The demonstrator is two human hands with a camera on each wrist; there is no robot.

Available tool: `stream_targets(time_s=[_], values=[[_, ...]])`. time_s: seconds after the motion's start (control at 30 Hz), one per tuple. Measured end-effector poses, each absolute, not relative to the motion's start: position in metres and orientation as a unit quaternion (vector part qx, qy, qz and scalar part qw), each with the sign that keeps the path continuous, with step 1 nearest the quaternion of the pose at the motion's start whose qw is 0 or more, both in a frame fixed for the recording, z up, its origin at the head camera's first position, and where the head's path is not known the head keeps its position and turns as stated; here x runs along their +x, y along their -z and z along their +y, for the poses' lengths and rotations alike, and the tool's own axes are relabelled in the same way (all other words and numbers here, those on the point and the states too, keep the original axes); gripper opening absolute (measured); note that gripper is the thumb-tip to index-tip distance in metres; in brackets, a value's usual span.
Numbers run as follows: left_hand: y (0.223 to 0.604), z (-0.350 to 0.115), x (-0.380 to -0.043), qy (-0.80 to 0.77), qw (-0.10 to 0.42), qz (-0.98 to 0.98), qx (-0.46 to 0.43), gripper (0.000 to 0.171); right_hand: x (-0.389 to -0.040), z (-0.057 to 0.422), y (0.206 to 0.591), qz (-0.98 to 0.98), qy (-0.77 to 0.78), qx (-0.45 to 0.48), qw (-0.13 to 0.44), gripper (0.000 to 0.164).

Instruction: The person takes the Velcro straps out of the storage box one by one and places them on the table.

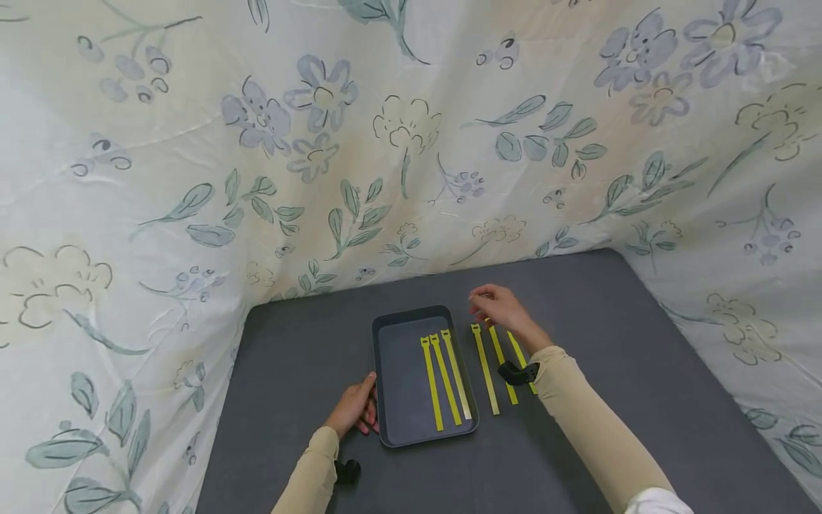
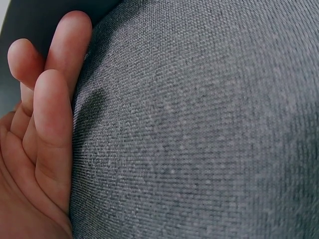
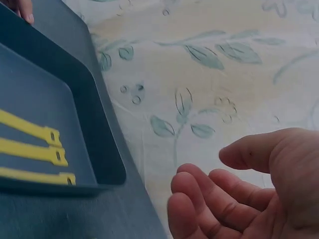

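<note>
A dark rectangular tray (image 1: 399, 400) lies on the table with three yellow strap-like cable ties (image 1: 443, 375) in its right half, their slotted heads at the far end. Three more yellow ties (image 1: 486, 375) lie on the table right of the tray, partly covered by my right arm. At the tray's left side is my left hand (image 1: 352, 407), thumb at the rim and the other fingers loosely bent beside it. My right hand (image 1: 504, 307) hovers over the far ends of the loose ties. Its fingers (image 3: 229, 206) are relaxed and bent, thumb apart, with nothing between them.
A dark grey cloth (image 1: 302, 343) covers the table. Flower-printed fabric (image 1: 359, 178) hangs behind the table and along both sides, close to its edges. Each wrist wears a black band device (image 1: 516, 373).
</note>
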State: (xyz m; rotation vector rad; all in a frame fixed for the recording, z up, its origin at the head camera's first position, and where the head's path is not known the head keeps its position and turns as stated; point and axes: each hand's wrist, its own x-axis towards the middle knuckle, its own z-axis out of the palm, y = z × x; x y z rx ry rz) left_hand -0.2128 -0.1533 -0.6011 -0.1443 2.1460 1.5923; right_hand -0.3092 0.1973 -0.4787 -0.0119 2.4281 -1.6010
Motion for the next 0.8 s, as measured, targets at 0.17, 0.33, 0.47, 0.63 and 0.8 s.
stream_targets(time_s=[0.17, 0.33, 0.47, 0.63, 0.8], values=[[0.602, -0.154, -0.213, -0.580, 0.231, 0.779, -0.053, 0.065, -0.309, 0.176, 0.480, 0.824, 0.546, -0.025, 0.150, 0.037], [0.604, -0.154, -0.214, -0.578, 0.230, 0.781, -0.050, 0.066, -0.306, 0.160, 0.484, 0.826, 0.531, -0.043, 0.182, 0.036], [0.604, -0.155, -0.213, -0.579, 0.231, 0.780, -0.051, 0.067, -0.306, 0.150, 0.492, 0.830, 0.521, -0.043, 0.195, 0.033], [0.602, -0.155, -0.213, -0.578, 0.231, 0.781, -0.053, 0.065, -0.304, 0.140, 0.502, 0.837, 0.509, -0.040, 0.196, 0.027], [0.600, -0.154, -0.213, -0.580, 0.230, 0.780, -0.054, 0.063, -0.300, 0.133, 0.510, 0.828, 0.517, -0.033, 0.217, 0.030]])
